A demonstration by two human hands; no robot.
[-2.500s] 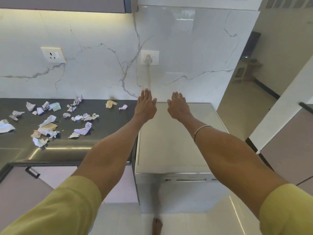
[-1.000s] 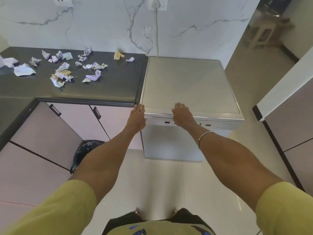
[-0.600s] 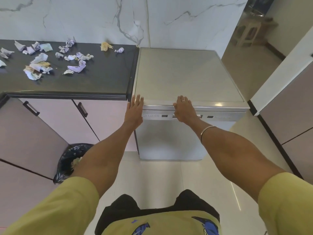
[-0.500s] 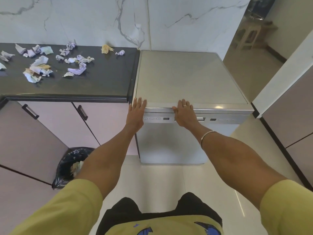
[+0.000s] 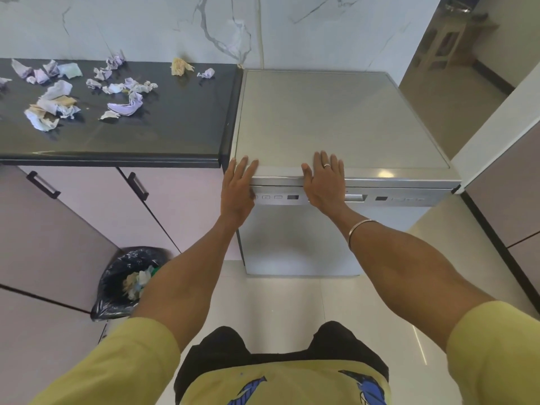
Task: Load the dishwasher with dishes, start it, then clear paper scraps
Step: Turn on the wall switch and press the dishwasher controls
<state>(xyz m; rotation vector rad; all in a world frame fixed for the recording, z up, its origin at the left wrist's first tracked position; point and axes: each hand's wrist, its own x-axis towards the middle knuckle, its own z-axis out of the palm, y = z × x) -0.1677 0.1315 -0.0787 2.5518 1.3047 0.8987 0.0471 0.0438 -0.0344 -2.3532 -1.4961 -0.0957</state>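
A freestanding silver-grey dishwasher [image 5: 336,118] with a flat matte top stands against the white veined marble wall [image 5: 163,27], its door closed, just beside the right end of a black polished stone countertop [image 5: 175,124]. The person's left hand [image 5: 238,187] lies over the machine's front left corner, fingers straight and together, reaching onto the top while the palm covers the end of the control strip [image 5: 280,197]. The right hand [image 5: 324,182], wearing a ring, rests flat across the front edge near the middle, fingers extended and slightly spread, gripping nothing. A thin metal bangle [image 5: 361,229] circles the right forearm. Crumpled paper scraps [image 5: 87,89] in lilac, white and tan lie scattered over the left and rear parts of the countertop, well apart from the dishwasher. Below the counter, pale pink cabinet doors [image 5: 96,206] carry black bar handles. A bin lined with a black plastic bag [image 5: 128,282] sits on the cream tiled floor [image 5: 292,299] by the cabinets, holding paper waste.
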